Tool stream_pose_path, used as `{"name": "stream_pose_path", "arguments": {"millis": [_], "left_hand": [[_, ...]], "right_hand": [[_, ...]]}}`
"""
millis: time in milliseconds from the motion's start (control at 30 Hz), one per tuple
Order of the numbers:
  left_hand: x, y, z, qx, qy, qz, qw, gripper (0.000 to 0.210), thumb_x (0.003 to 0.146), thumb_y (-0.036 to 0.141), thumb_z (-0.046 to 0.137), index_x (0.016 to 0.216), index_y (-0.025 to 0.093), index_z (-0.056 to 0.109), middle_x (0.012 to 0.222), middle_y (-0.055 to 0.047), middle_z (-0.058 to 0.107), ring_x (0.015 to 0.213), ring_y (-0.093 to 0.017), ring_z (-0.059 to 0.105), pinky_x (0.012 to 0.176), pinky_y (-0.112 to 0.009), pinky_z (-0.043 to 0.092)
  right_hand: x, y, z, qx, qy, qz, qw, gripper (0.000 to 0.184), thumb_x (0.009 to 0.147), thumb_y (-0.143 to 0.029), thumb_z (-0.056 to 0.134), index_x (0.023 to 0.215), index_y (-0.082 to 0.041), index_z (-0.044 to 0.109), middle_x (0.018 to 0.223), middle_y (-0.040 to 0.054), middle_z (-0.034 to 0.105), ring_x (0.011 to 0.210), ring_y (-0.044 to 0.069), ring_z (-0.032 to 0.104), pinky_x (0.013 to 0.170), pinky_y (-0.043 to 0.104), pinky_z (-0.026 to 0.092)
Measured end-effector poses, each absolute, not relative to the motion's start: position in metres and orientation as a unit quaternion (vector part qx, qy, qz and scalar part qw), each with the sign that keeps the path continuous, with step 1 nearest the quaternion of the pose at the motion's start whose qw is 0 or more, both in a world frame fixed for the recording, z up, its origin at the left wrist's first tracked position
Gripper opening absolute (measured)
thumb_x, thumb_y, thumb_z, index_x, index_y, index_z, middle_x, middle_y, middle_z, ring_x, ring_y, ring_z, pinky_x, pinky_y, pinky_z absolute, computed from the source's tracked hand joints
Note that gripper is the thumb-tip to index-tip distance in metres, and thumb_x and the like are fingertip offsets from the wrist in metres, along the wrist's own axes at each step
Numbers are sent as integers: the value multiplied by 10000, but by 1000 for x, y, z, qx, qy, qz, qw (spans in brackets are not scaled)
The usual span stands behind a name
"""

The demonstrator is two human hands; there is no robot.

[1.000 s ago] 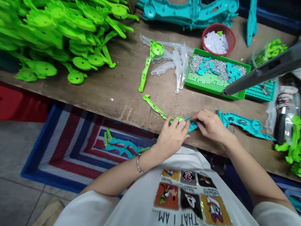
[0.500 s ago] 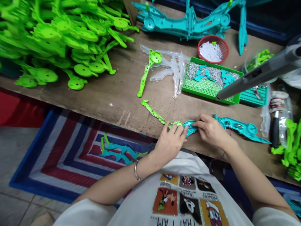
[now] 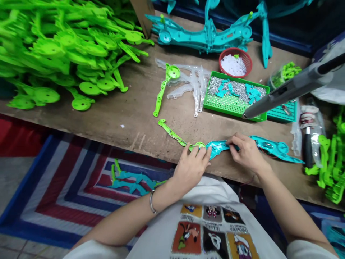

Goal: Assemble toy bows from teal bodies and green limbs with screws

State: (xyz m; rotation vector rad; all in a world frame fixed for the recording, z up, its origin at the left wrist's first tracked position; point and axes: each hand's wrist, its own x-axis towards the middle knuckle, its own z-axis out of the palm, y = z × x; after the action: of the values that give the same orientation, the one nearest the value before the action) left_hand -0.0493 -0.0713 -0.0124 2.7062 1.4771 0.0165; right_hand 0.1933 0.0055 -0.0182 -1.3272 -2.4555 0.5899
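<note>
A long jointed plastic frame lies along the table's front edge: a lime-green arm (image 3: 174,135) on the left and a teal body (image 3: 217,148) to its right. My left hand (image 3: 192,167) is curled over the joint between the two, fingertips pressing on it and holding it down. My right hand (image 3: 245,151) pinches at the teal body's middle, thumb and forefinger together; whatever sits between them is hidden. The body's right end (image 3: 281,148) shows a round hub and a thin red wire.
Piled lime-green parts (image 3: 67,46) fill the left. Behind the frame are clear plastic pieces (image 3: 199,86), a loose green arm (image 3: 161,93), a green tray (image 3: 229,102) of screws and a red basket (image 3: 249,66). A grey tool (image 3: 285,88) hangs over the tray.
The camera view has shifted slightly. My right hand has slid a little to the right along the teal body, showing more of it between the hands; my left hand stays at the joint.
</note>
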Motion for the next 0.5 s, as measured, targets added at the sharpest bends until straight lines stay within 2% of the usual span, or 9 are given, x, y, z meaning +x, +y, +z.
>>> {"name": "stream_pose_path", "arguments": {"millis": [200,367,500], "left_hand": [[-49,-71,-13,876,481,-3,34,497,1014,349,541,1477,179,485,1177,-127,656,1129,-282,595,1097,-552,426],[-49,-71,-14,877,478,3,35,485,1024,347,520,1473,166,493,1183,-127,651,1143,-288,590,1095,-551,428],[-50,-70,-13,878,478,1,39,498,1020,341,527,1483,163,490,1180,-132,652,1133,-295,591,1092,-556,429]], "right_hand": [[193,2,-28,-484,-847,161,149,165,922,-141,528,902,-180,687,850,72,666,792,208,631,753,322,489],[196,0,-30,-482,-843,178,162,151,905,-132,542,893,-179,685,861,69,684,810,204,644,775,319,496],[194,2,-24,-468,-862,159,108,189,886,-100,541,921,-167,715,879,85,671,824,219,626,778,337,482]]}}
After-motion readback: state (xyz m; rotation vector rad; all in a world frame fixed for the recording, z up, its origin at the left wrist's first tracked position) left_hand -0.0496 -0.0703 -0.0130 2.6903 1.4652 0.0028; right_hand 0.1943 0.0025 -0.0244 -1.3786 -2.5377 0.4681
